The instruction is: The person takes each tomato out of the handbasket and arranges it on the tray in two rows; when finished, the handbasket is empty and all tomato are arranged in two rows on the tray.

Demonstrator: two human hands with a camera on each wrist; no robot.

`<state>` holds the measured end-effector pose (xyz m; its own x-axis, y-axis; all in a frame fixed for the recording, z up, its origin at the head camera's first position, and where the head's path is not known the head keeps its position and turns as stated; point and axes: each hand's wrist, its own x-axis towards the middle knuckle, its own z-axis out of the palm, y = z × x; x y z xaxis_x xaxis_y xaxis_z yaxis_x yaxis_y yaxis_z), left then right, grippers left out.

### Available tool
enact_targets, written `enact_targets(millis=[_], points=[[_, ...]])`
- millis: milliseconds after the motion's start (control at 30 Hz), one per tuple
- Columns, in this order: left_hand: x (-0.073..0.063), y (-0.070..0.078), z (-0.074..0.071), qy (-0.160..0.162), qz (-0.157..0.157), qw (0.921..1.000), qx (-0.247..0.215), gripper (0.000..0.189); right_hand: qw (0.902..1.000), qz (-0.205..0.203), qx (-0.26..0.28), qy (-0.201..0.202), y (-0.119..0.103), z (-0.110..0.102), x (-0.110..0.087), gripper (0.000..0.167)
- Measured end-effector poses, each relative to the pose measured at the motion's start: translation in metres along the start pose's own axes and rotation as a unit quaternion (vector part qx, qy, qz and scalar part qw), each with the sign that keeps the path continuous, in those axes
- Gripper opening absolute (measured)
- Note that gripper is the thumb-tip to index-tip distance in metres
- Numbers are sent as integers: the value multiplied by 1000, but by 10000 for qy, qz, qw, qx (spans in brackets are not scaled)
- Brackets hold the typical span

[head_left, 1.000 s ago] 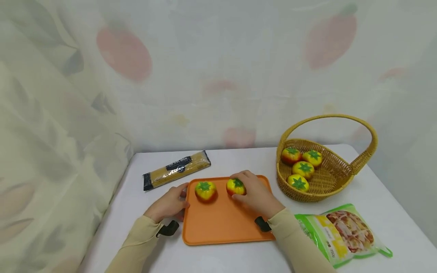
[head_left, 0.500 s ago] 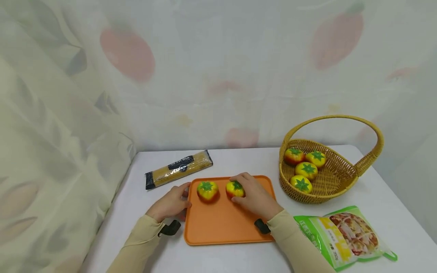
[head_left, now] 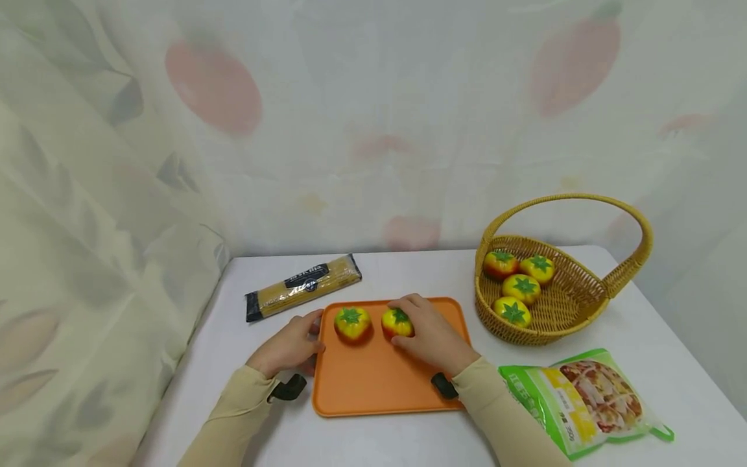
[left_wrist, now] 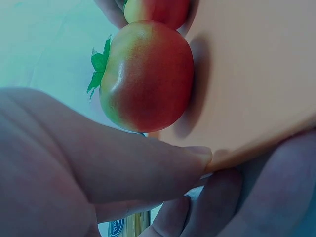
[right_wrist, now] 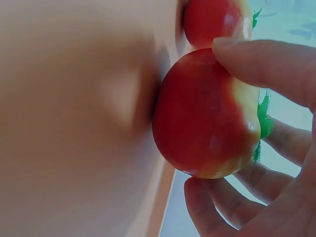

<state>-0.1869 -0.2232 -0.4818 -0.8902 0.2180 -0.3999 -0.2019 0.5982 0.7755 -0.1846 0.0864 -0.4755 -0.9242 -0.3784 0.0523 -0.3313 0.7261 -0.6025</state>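
The right fruit (head_left: pixel 395 324) sits at the far part of the tray (head_left: pixel 373 383); whether it bears its full weight there cannot be told. Your right hand (head_left: pixel 430 332) grips it, thumb on the near side, fingers round the far side. Your left hand (head_left: pixel 290 345) pinches the tray's left rim, thumb on top. For a sound placement, lower the fruit squarely, green top up, steady the tray with the left, and part your fingers evenly so the fruit does not roll.

Edges: the left fruit (head_left: pixel 353 325) stands just beside, a narrow gap between; guard against nudging it. The far rim is near your right fingers. Room lies over the tray's near half.

Beyond the rim, note the noodles (head_left: pixel 303 288) behind on the left, the basket (head_left: pixel 563 314) of four fruits (head_left: pixel 521 288) to the right, and the bag (head_left: pixel 583 402) beside your right sleeve on the counter (head_left: pixel 350 444).
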Motion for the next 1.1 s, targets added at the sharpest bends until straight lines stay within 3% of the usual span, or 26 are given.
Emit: enact_targets(millis=[267, 600, 900, 1100], points=[[1, 1, 0, -6, 46, 10000, 29, 77, 9999, 97, 62, -33, 0, -4, -2, 73], [3, 0, -1, -32, 7, 9999, 145, 78, 9998, 137, 60, 98, -3, -11, -3, 76], [7, 1, 0, -105, 127, 9995, 254, 79, 9988, -206, -114, 436, -7, -47, -20, 65], [7, -5, -3, -145, 223, 9991, 318, 81, 9942, -432, -713, 683, 4, -73, -39, 59]])
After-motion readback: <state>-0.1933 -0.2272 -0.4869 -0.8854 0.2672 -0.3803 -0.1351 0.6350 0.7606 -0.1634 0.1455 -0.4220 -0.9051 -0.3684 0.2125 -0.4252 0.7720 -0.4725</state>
